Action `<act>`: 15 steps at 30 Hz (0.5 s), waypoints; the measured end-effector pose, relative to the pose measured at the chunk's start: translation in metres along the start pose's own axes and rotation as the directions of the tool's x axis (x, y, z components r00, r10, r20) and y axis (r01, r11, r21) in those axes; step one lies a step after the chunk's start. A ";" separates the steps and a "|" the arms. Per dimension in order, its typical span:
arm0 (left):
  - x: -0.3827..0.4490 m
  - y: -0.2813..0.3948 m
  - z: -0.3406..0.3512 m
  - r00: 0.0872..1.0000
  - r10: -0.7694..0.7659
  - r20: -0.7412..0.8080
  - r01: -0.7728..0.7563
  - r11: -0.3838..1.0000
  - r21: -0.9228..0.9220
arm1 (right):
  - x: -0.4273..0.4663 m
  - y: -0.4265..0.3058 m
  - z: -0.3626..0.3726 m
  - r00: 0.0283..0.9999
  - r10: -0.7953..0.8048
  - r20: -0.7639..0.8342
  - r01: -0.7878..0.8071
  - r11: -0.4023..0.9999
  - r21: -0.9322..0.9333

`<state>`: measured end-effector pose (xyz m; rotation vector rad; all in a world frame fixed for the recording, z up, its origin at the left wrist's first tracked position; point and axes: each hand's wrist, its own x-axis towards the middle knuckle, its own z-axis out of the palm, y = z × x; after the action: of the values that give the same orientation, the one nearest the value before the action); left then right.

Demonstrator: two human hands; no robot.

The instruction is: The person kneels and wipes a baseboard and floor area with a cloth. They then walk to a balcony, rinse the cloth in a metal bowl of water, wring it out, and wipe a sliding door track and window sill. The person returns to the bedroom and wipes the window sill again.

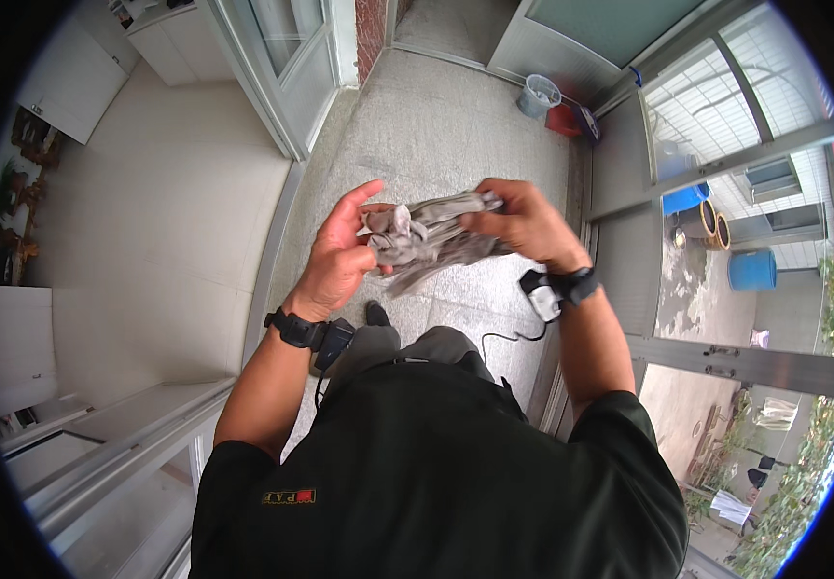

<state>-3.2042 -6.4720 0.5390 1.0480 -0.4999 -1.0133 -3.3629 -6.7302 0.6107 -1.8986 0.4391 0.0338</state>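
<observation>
Stretched between my two hands is a bunched grey cloth (439, 228), creased and partly blurred; it may be a rag or a mop head. My left hand (344, 250) has its thumb and lower fingers on the knotted left end, while the index finger points away from it. The right end is pinched between the thumb and fingers of my right hand (525, 221). Loose strips hang from the cloth's lower side. A black strap with a small device (305, 333) is on my left wrist, and another strap with a white device (544, 295) is on my right.
Ahead on the stone-tiled floor (431, 123) stand a clear bucket (538, 95) and a red dustpan-like object (565, 120). An open glazed door (301, 65) is at the left. Metal-framed windows (706, 174) line the right side, with a blue barrel (752, 270) outside.
</observation>
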 end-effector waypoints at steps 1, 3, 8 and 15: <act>0.005 0.006 -0.014 0.999 -0.010 -0.032 0.008 0.998 -0.063 | 0.006 -0.007 -0.021 0.998 0.022 -0.051 -0.024 0.998 -0.050; 0.025 0.009 -0.053 0.993 0.001 -0.114 -0.014 0.994 -0.110 | 0.029 -0.014 -0.077 0.960 -0.207 -0.189 0.207 0.978 -0.020; 0.063 -0.003 -0.164 0.887 -0.040 -0.459 0.005 0.997 -0.078 | 0.150 0.037 -0.211 0.973 -0.149 -0.179 0.097 0.959 -0.267; 0.076 0.020 -0.243 0.669 -0.058 -0.741 0.069 0.997 -0.015 | 0.349 0.170 -0.320 0.968 -0.252 0.011 0.161 0.585 -0.795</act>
<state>-2.9745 -6.4207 0.4396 1.3912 0.2150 -0.5504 -3.1516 -7.1721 0.4950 -2.8553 0.2742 -0.0339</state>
